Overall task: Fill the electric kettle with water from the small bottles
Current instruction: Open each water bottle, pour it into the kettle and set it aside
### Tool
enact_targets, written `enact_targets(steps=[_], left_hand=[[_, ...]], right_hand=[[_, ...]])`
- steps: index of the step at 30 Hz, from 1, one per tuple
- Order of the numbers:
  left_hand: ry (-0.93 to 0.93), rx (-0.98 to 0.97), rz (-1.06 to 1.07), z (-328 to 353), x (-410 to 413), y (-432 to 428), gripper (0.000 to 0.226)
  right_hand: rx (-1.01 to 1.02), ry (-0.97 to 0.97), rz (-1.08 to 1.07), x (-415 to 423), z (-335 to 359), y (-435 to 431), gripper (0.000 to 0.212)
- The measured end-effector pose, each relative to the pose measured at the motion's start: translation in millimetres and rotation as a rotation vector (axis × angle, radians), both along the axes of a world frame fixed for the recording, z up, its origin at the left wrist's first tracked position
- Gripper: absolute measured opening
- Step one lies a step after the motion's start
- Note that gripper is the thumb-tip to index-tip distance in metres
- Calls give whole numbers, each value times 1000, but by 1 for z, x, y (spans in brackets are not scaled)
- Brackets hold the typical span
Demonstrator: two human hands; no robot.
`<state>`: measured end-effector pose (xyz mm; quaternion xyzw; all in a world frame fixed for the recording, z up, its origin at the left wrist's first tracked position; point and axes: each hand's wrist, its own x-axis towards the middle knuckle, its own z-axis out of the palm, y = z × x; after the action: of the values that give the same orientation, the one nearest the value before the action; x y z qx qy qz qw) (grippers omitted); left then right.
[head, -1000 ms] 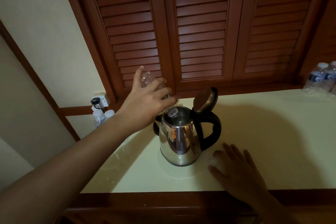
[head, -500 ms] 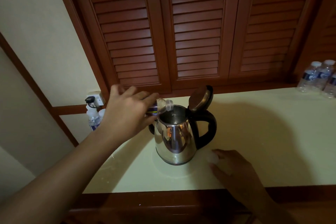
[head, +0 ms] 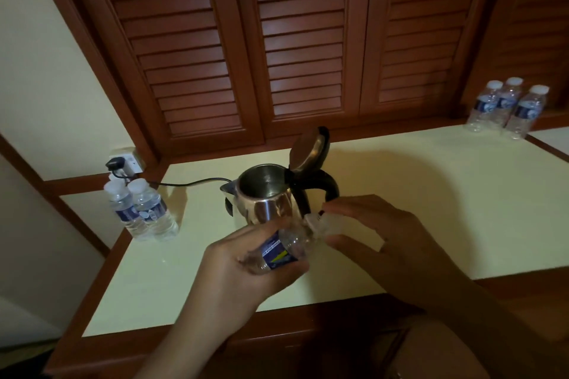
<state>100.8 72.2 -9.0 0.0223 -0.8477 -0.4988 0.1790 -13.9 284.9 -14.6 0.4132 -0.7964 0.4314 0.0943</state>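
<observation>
Two capped bottles (head: pixel 144 209) stand at the counter's (head: pixel 431 194) left edge, blue labels too blurry to read. The left hand (head: pixel 243 268) is wrapped around a clear, empty-looking bottle (head: pixel 283 251) lying sideways in front of the kettle (head: pixel 271 197); blue-and-yellow label, text unreadable. The right hand (head: pixel 378 234) pinches a white cap (head: pixel 331 223) at its neck. Kettle lid's (head: pixel 309 152) up. Three more bottles (head: pixel 508 108) far right.

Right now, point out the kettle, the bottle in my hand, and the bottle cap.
kettle (head: pixel 271 209), head view, on its shiny steel side.
bottle (head: pixel 278 251), head view, on its blue label.
bottle cap (head: pixel 331 225), head view, on the white cap's side.
</observation>
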Motion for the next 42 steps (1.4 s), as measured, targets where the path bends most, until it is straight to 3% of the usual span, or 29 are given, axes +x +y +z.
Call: enact_targets(steps=[6,12,15,20,23,26,28,30,32,35,37,38,40,42], left_hand=[[-79,-39,-116,-1,-25,16,50],[-153,-33,-287,12,-69,56,43],[-180,-19,-361,15,-95,81,35],[-360,187,-544,19,-151,129,22],[-506,445,-783,18,-191,156,28],[-683,710,-1044,14,-225,195,41],[-695,767,-1096,14,-246,224,38],[-598,648,-1054,21,-264,254,22],[-364,348,-887,33,-280,280,5],[-38,-135,-503,35,-301,313,15],[172,-411,-295,25,-310,333,38],[227,-507,-237,18,-315,340,52],[252,-509,-196,13,-324,350,63],[136,-312,-254,19,-332,354,53]], right_hand=[[-35,-48,28,-10,-2,29,40],[10,68,8,-29,4,78,41],[-16,-39,14,-44,10,109,43],[-8,-86,14,-80,25,167,42],[-10,-43,82,-104,34,201,40],[45,164,64,-129,49,233,32],[126,372,18,-148,60,252,29],[174,473,-10,-171,64,269,48],[181,420,-48,-198,62,287,59],[240,102,-267,-231,55,306,64],[250,-235,-385,-245,53,315,68],[253,-307,-409,-251,55,319,67],[287,-285,-413,-264,57,329,64],[267,-210,-381,-279,60,342,59]])
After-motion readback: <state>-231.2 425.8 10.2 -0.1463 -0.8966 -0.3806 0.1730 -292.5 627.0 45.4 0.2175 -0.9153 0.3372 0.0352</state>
